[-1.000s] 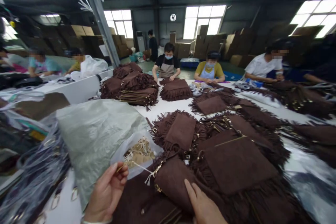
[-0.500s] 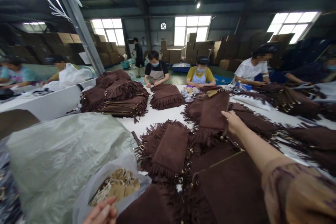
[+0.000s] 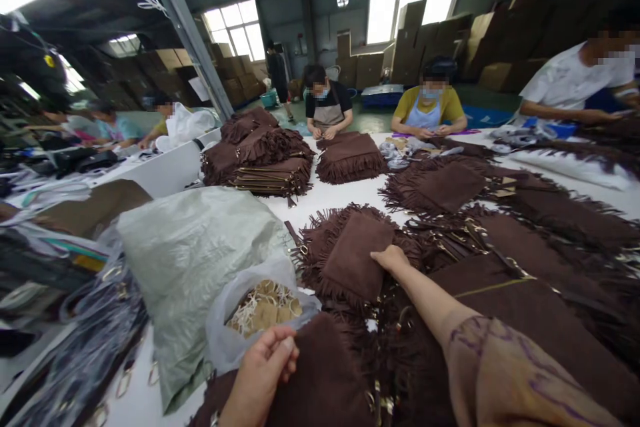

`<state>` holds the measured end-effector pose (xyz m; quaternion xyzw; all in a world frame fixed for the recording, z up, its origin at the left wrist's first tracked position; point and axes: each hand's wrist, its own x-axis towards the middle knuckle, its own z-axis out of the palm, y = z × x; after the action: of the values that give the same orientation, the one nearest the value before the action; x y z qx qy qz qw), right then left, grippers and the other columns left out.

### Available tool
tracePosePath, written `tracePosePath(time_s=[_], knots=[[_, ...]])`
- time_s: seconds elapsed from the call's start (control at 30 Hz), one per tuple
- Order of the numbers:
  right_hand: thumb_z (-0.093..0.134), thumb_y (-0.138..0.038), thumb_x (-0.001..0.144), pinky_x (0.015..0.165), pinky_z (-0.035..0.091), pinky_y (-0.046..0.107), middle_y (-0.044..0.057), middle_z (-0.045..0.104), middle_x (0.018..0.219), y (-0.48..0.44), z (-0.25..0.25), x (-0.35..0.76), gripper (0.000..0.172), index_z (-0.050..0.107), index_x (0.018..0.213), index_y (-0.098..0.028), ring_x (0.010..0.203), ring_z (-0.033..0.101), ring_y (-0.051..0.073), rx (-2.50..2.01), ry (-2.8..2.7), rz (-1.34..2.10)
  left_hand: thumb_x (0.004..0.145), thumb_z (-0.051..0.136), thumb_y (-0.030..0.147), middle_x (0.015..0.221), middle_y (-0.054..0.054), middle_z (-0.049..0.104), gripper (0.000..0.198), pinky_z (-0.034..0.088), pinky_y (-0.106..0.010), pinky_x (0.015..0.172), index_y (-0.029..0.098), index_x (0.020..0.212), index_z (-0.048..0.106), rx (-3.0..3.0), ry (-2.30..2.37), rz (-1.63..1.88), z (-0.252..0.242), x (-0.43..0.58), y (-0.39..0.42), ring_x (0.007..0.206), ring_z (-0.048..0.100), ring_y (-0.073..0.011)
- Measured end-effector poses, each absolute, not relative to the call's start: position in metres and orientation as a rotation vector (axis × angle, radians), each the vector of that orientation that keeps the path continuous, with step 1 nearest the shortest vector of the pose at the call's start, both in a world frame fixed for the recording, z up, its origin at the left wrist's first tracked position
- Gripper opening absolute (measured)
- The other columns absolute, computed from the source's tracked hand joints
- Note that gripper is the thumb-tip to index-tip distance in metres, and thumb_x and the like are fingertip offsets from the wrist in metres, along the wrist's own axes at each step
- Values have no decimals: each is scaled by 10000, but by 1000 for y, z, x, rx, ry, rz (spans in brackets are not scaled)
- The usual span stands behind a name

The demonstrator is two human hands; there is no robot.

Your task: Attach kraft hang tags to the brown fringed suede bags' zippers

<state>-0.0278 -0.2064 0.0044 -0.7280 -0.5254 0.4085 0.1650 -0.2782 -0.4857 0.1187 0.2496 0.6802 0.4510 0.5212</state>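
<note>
My right hand [image 3: 393, 259] grips the right edge of a brown fringed suede-like bag [image 3: 357, 253], thumb on top and fingers hidden beneath. This bag lies on a pile of similar fringed bags with gold-coloured metal fittings. My left hand [image 3: 267, 360] is low in the middle, over another brown bag [image 3: 323, 373]. Its fingers are curled, with the thumb pressed against them; whether anything small is between them cannot be seen. Just beyond it stands a translucent plastic bag [image 3: 225, 320] of kraft paper tags [image 3: 280, 310] with white strings.
A large grey-green plastic sack [image 3: 200, 240] lies left of the tags. Stacked brown bags [image 3: 270, 173] stand farther back on the white table [image 3: 295, 213]. Across it, co-workers [image 3: 327, 103] handle things. Straps in clear plastic [image 3: 95, 333] lie at the left.
My right hand has let go of a bag farther back and now grips one on the nearer pile. My left hand has come further into view. The view has swung.
</note>
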Motion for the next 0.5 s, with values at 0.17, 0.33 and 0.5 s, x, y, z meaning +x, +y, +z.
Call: tracePosePath(time_s=[0.17, 0.33, 0.5], knots=[[624, -347, 894, 795, 560, 363, 59, 689, 1004, -203, 18, -27, 235, 642, 976, -127, 878, 664, 166, -2119, -1236, 1297, 772, 649, 402, 709, -14, 632, 327, 404, -219, 543, 134, 957, 619, 647, 1692, 1032, 119, -291, -501, 593, 525, -112], [670, -296, 858, 679, 572, 319, 33, 672, 926, -210, 56, -28, 208, 628, 976, -130, 764, 649, 142, -2035, -1156, 1435, 748, 647, 397, 715, -11, 629, 344, 396, -212, 536, 128, 959, 616, 591, 1715, 1022, 118, -294, -510, 583, 518, -104], [672, -219, 833, 618, 569, 285, 22, 685, 834, -226, 92, -38, 140, 626, 922, -121, 688, 647, 127, -1767, -1166, 1468, 741, 640, 399, 703, -15, 638, 335, 394, -218, 527, 130, 940, 631, 709, 1667, 979, 128, -285, -507, 578, 531, -115]])
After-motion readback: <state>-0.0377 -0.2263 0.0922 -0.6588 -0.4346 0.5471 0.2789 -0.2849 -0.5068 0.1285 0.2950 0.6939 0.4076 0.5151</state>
